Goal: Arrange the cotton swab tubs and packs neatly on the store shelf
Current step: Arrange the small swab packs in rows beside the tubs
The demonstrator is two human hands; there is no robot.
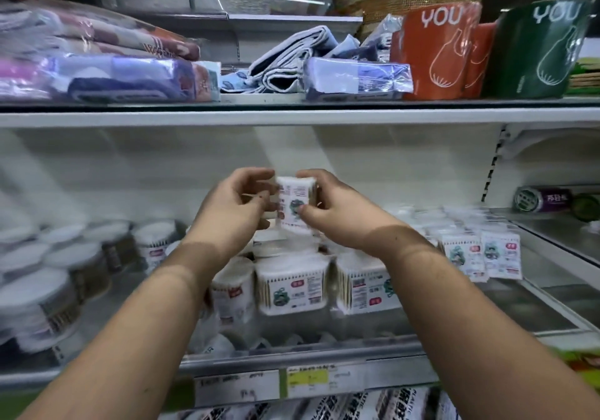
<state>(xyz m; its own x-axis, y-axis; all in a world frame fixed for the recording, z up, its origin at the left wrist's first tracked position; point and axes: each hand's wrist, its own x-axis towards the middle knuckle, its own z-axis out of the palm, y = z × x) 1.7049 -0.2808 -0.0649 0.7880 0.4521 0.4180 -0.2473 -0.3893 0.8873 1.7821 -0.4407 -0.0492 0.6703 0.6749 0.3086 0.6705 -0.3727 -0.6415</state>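
Both hands are raised in front of the middle shelf [535, 332]. The right hand [337, 206] grips a small cotton swab pack [296, 203], its fingers curled around the pack's right side and its thumb on the front. The left hand [237, 206] is just beside the pack's left side with curled fingers; whether it really holds the pack I cannot tell. Below the hands stand square tubs [292, 286], round tubs [48, 299] to the left, and flat packs [480, 250] to the right.

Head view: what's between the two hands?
A small cotton swab pack, upright, held above the shelved tubs; right hand grips it, left hand fingers at its edge.
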